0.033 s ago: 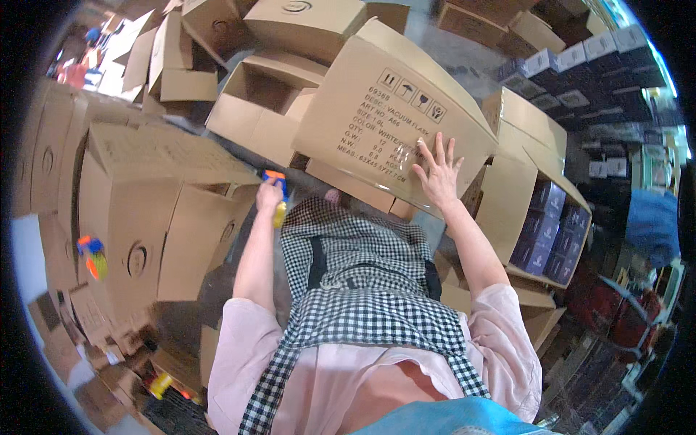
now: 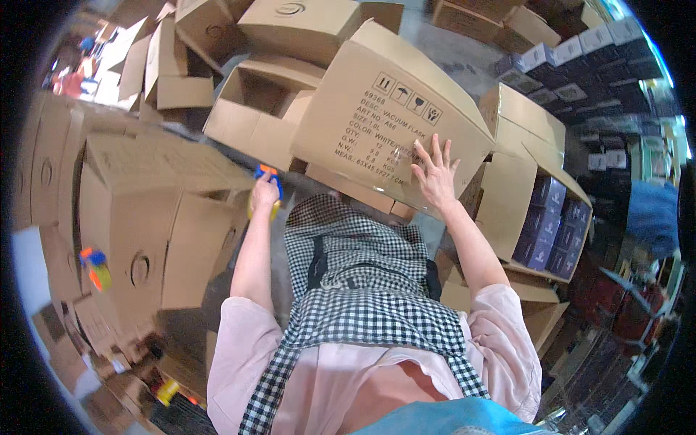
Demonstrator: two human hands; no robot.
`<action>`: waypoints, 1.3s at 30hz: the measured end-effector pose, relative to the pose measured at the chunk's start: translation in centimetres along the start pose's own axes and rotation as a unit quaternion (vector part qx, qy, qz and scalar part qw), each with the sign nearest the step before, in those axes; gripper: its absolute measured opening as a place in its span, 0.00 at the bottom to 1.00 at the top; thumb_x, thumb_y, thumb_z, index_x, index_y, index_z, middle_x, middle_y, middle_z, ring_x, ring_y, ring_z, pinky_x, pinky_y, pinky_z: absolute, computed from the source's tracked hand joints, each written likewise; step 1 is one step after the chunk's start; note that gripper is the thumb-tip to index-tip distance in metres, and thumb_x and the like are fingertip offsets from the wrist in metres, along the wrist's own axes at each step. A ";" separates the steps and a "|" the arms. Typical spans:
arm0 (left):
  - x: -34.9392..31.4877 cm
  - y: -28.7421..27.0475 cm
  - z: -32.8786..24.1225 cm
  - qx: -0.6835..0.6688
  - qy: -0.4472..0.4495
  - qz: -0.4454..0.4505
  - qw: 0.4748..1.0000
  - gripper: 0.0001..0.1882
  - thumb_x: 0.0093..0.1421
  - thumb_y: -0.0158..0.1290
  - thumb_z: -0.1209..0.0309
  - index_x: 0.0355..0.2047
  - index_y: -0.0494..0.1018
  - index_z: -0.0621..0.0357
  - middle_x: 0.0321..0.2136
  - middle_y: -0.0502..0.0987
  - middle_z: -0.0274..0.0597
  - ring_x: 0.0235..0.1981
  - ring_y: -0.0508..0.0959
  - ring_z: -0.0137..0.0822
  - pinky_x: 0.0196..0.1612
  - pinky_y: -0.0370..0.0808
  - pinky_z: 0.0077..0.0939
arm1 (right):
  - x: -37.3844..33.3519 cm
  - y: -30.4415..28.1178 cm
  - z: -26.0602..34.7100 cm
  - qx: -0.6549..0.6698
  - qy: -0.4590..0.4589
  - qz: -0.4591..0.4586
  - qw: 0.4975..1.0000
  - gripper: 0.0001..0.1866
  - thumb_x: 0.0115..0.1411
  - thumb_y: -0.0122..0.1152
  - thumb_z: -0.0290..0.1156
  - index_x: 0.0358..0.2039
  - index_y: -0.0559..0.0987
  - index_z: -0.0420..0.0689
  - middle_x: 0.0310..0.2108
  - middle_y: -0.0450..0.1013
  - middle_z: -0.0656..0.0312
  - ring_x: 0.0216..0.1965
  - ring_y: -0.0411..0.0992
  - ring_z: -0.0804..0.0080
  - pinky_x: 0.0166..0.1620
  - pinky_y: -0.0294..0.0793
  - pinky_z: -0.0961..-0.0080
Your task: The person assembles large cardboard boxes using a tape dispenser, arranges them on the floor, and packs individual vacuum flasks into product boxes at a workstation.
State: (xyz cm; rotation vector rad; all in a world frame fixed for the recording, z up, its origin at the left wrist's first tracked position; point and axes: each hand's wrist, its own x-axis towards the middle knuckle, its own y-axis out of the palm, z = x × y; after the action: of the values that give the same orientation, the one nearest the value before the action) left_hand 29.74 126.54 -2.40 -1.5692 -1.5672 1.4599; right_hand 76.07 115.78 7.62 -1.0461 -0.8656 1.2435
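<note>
A large brown cardboard carton [image 2: 341, 101] sits tilted in front of me, with printed symbols and text on its face and a shiny strip along its lower edge. My right hand [image 2: 436, 174] lies on that face, fingers spread. To the left of the carton's lower corner, my left hand [image 2: 265, 194] is closed round a blue and orange tape dispenser [image 2: 274, 209] with a yellow part showing below; the fingers hide much of it. Another blue, orange and yellow dispenser [image 2: 94, 267] is at the stacked carton [image 2: 130, 217] on the left.
An open carton [image 2: 250, 116] stands behind the tilted one. At right, an open carton [image 2: 500, 210] holds several dark purple boxes [image 2: 540, 225]. More purple and white boxes [image 2: 580, 65] are stacked far right. A yellow item [image 2: 168, 392] lies at lower left.
My left hand has shifted slightly left and up with the tape dispenser, which has turned a little. My right hand stays on the carton.
</note>
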 end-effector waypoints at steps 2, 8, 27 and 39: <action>0.8 -4.1 -4.6 0.050 0.063 -0.025 0.996 0.20 0.61 0.50 0.59 0.54 0.72 0.32 0.34 0.79 0.54 0.36 0.80 0.52 0.40 0.74 0.44 | -1.8 1.3 -1.2 0.013 0.029 0.002 0.999 0.37 0.58 0.59 0.51 0.66 0.57 0.69 0.71 0.40 0.55 0.70 0.32 0.43 0.62 0.36 0.27; 3.9 -6.2 -17.6 0.057 0.283 0.055 0.956 0.17 0.61 0.50 0.61 0.50 0.75 0.30 0.32 0.79 0.54 0.34 0.80 0.49 0.41 0.75 0.43 | -4.6 4.6 -12.7 0.420 0.437 -0.199 0.770 0.50 0.46 0.69 0.61 0.59 0.66 0.36 0.58 0.65 0.45 0.61 0.60 0.52 0.63 0.57 0.60; -7.2 -8.7 -6.1 -0.089 -0.009 0.182 0.979 0.17 0.62 0.49 0.62 0.44 0.78 0.59 0.37 0.81 0.54 0.40 0.81 0.43 0.45 0.74 0.31 | 7.2 -12.2 -2.9 0.033 0.248 -0.098 0.963 0.46 0.53 0.52 0.69 0.60 0.63 0.43 0.56 0.66 0.47 0.62 0.60 0.50 0.61 0.60 0.54; -20.9 -24.7 -18.6 -0.297 0.345 0.169 0.874 0.31 0.48 0.67 0.70 0.52 0.68 0.62 0.39 0.77 0.39 0.40 0.76 0.29 0.47 0.73 0.25 | -4.0 -13.1 12.5 0.846 0.159 0.178 0.478 0.34 0.68 0.35 0.58 0.36 0.79 0.39 0.32 0.75 0.60 0.40 0.71 0.69 0.46 0.70 0.69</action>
State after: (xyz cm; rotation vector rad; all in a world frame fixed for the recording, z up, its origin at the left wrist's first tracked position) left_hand 41.08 119.28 32.36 -2.4562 -1.3799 0.4001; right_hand 67.80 113.46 24.07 0.3292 1.0331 1.3920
